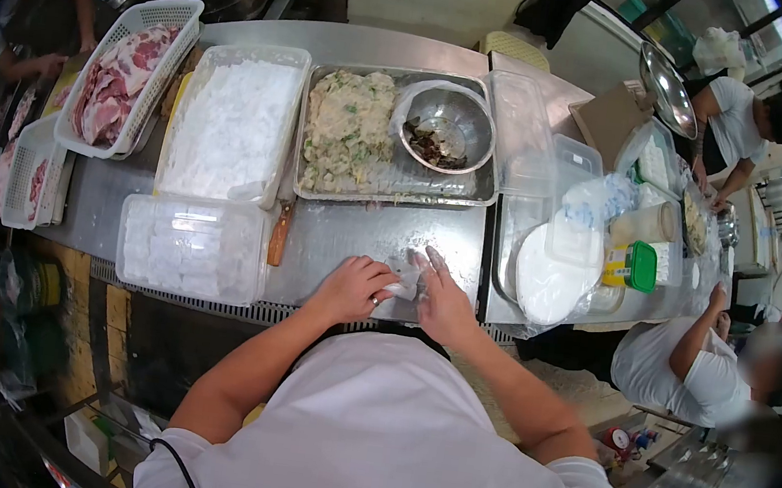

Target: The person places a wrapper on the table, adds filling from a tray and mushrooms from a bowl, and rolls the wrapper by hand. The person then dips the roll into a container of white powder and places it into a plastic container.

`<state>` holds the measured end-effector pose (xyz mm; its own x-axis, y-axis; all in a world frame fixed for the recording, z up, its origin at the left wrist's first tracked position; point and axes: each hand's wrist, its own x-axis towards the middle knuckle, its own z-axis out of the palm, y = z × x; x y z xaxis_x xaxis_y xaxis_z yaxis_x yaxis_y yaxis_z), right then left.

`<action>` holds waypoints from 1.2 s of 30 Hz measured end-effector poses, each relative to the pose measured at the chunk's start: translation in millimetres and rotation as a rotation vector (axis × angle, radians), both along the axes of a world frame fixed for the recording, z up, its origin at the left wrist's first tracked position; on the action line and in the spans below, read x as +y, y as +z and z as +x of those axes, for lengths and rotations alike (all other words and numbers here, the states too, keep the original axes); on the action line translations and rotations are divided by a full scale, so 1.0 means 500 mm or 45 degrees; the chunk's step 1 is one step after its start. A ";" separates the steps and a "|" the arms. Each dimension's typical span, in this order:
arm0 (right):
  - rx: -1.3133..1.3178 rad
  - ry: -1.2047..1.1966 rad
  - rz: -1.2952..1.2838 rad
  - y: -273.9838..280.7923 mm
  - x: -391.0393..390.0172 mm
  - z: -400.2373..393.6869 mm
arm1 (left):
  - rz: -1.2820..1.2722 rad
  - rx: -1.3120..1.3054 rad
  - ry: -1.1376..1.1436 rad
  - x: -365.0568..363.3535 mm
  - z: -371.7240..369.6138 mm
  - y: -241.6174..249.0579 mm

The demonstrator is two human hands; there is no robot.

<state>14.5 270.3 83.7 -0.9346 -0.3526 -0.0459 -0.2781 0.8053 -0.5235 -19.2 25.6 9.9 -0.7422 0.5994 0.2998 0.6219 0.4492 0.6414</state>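
At the front of the steel table, my left hand (pixel 357 288), with a ring on one finger, has its fingers curled at a small, whitish, translucent wrapper-like piece (pixel 401 280). My right hand (pixel 443 300) is on the other side of that piece, its fingers stretched out and light residue on the fingertips. Whether the right hand presses on the piece is hard to see. Beyond my hands lies a metal tray (pixel 396 196) of pale filling flecked with green (pixel 346 133). A steel bowl (pixel 439 158) with dark pieces inside stands in that tray.
Left of the tray is a plastic tub of white powder (pixel 234 125), with a lidded clear container (pixel 192 250) before it. A wooden handle (pixel 279 234) lies alongside. Raw meat (pixel 128 84) fills a white basket. Rightward are white discs (pixel 546 276) and a green-lidded tub (pixel 639 267). Several people work nearby.
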 end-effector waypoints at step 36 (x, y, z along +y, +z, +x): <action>0.343 -0.015 0.188 -0.106 -0.035 -0.040 | 0.020 0.151 0.122 0.012 -0.059 -0.012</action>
<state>-5.4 252.7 30.8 -0.9242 -0.3495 0.1541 -0.3811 0.8714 -0.3091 -48.5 31.5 4.0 -0.7544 0.5222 0.3976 0.6486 0.5003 0.5736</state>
